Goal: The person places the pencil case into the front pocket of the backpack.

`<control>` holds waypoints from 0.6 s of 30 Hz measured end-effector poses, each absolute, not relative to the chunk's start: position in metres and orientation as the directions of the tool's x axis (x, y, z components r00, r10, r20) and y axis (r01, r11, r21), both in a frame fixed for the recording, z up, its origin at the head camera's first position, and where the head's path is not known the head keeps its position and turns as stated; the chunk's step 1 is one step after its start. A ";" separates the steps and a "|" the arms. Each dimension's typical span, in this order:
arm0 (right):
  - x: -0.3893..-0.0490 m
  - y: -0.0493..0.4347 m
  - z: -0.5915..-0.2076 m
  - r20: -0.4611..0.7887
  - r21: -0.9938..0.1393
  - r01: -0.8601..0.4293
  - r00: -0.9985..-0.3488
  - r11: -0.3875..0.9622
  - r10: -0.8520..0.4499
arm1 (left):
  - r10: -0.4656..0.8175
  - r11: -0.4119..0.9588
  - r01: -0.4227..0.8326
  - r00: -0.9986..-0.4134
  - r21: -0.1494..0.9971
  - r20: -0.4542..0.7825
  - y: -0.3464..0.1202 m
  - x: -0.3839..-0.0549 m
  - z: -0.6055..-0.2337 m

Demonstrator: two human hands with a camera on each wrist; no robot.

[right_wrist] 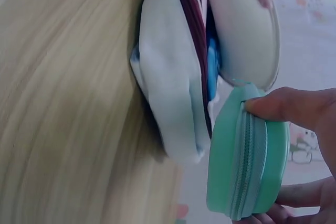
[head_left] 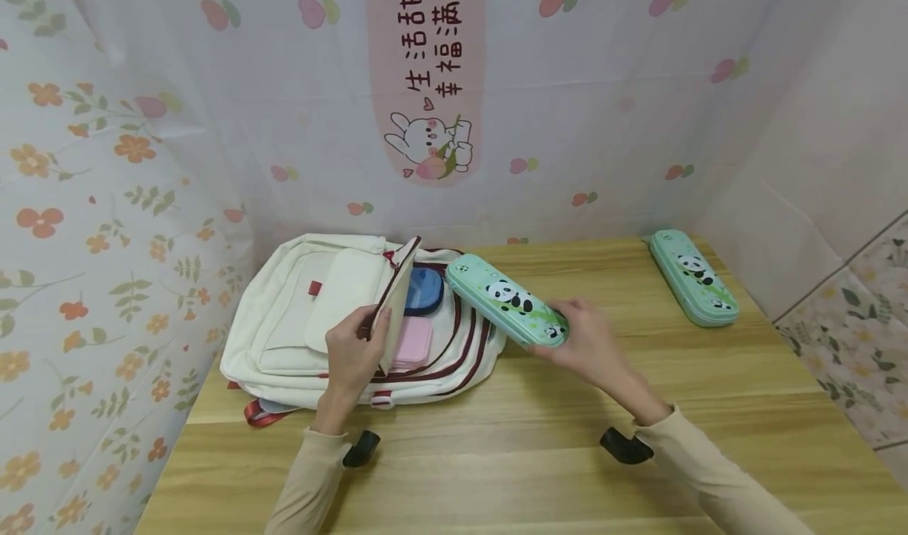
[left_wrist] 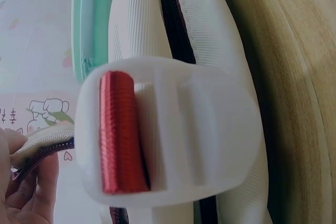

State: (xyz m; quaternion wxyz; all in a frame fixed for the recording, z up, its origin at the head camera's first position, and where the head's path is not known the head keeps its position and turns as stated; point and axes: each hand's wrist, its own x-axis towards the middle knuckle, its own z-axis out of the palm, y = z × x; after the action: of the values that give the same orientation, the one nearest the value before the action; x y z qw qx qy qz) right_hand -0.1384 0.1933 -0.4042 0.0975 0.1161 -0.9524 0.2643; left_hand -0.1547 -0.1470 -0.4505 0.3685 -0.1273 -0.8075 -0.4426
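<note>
A white backpack (head_left: 284,314) with dark red zippers lies on the table, its front compartment unzipped. My left hand (head_left: 355,350) pinches the edge of the lifted flap (head_left: 399,299), and in the left wrist view the fingers (left_wrist: 39,187) grip that zippered edge. Inside the opening are a blue case (head_left: 424,291) and a pink square item (head_left: 413,340). My right hand (head_left: 585,342) holds one end of a mint green pencil case (head_left: 511,302) with a panda print. The far end of this case is above the backpack's right side. In the right wrist view its zipper (right_wrist: 247,156) shows.
A second mint panda pencil case (head_left: 694,277) lies at the table's back right, near the wall. A white strap buckle (left_wrist: 173,135) fills the middle of the left wrist view. Printed cloth (head_left: 603,86) hangs behind the wooden table (head_left: 496,456).
</note>
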 end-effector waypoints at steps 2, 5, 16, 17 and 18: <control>-0.136 0.188 -0.406 0.245 -0.481 -0.287 -0.951 0.829 -0.187 | -0.121 0.573 0.529 -0.701 0.626 0.703 -0.147 -0.154 -0.450; -0.134 0.181 -0.408 0.236 -0.477 -0.295 -0.950 0.828 -0.203 | -0.126 0.571 0.523 -0.705 0.632 0.698 -0.147 -0.154 -0.450; -0.128 0.166 -0.418 0.235 -0.503 -0.358 -0.933 0.786 -0.274 | -0.134 0.568 0.516 -0.710 0.640 0.691 -0.150 -0.153 -0.449; -0.128 0.166 -0.418 0.237 -0.503 -0.367 -0.929 0.782 -0.283 | -0.135 0.569 0.514 -0.712 0.642 0.689 -0.150 -0.152 -0.449; -0.127 0.165 -0.418 0.238 -0.505 -0.375 -0.926 0.777 -0.292 | -0.138 0.569 0.510 -0.714 0.645 0.687 -0.151 -0.152 -0.449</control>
State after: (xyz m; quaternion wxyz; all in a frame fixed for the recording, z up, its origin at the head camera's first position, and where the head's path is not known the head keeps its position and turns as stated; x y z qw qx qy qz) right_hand -0.1274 0.1652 -0.4184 0.0735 0.1774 -0.9398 0.2827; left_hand -0.1518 -0.1508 -0.4489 0.3603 -0.1150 -0.8091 -0.4498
